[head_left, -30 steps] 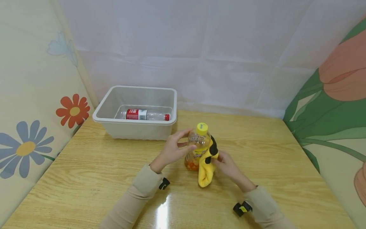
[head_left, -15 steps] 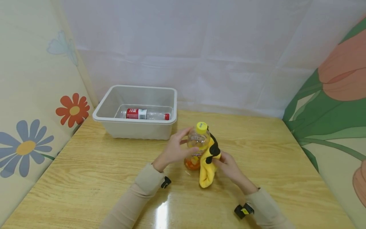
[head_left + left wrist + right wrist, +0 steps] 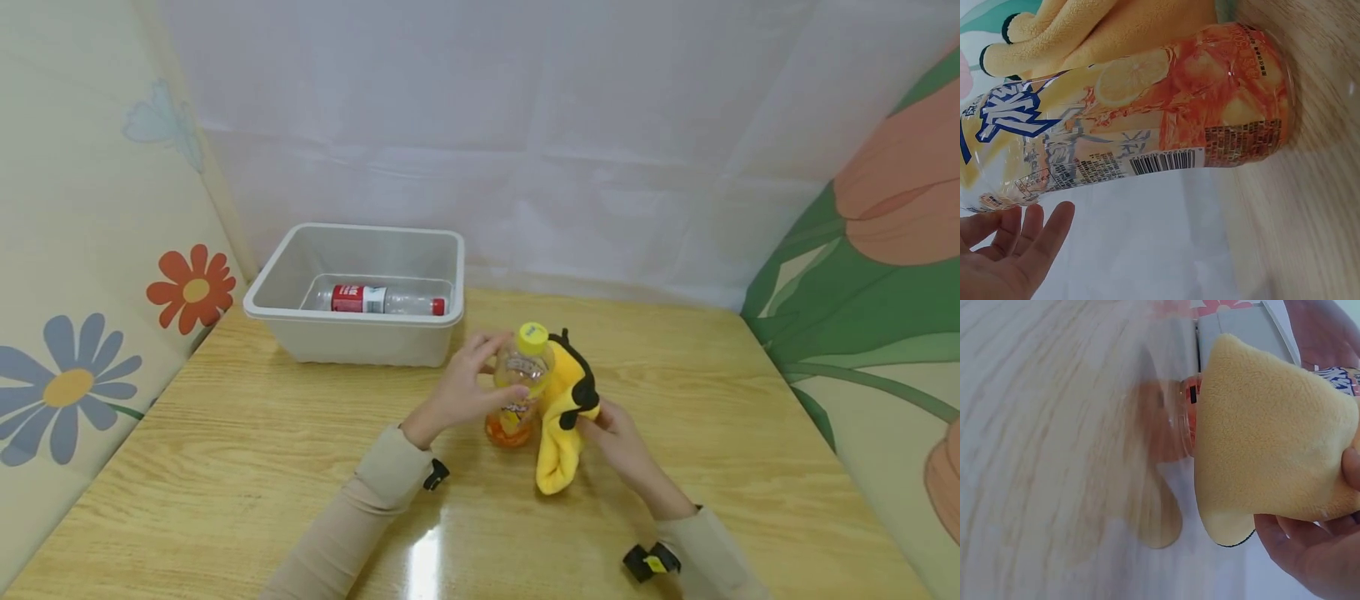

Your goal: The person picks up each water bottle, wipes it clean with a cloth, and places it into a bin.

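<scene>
A clear plastic drink bottle [image 3: 520, 387] with a yellow cap and an orange lemon-print label stands upright on the wooden table. My left hand [image 3: 470, 385] holds its upper part, thumb on the near side and fingers behind. In the left wrist view, fingertips [image 3: 1060, 215] show beside the bottle [image 3: 1147, 119]. Just right of the bottle, my right hand [image 3: 618, 442] pinches a yellow towel [image 3: 562, 417] with black trim, which hangs down in folds. Up close in the right wrist view, the towel [image 3: 1272, 431] hides most of the bottle.
Back left on the table [image 3: 675, 375] sits a pale grey plastic bin [image 3: 352, 340]. Inside it lies an empty bottle [image 3: 405, 303] with a red cap and red label. A white sheet hangs behind, with flower-print panels at both sides.
My right hand and the towel have moved to the right, so a gap now shows between towel and bottle. The left hand has hardly moved and stays at the bottle.
</scene>
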Demonstrator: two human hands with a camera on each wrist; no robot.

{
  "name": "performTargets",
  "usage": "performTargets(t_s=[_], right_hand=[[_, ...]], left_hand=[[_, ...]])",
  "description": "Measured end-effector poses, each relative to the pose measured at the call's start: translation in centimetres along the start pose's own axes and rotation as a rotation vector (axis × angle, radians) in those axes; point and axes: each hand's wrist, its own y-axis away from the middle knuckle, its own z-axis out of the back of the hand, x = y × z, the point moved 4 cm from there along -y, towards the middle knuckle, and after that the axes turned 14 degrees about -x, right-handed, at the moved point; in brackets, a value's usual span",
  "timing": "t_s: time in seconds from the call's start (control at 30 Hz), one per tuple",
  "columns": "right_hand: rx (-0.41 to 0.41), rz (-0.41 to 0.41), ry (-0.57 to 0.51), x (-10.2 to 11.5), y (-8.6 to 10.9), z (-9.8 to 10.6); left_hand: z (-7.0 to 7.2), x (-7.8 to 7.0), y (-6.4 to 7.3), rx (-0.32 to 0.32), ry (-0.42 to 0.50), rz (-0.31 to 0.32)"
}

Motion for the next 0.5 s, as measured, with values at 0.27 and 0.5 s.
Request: performTargets(t_s=[0.27, 0.5], right_hand=[[-0.024, 0.022, -0.005, 0.6, -0.2, 0.8], [-0.093, 0.064, 0.016, 1.6, -0.6, 1.7]], left_hand=[[0.2, 0.1, 0.1, -0.022, 0.096, 0.002], [0.6, 0.3, 0.1, -0.011, 0.121, -0.001]])
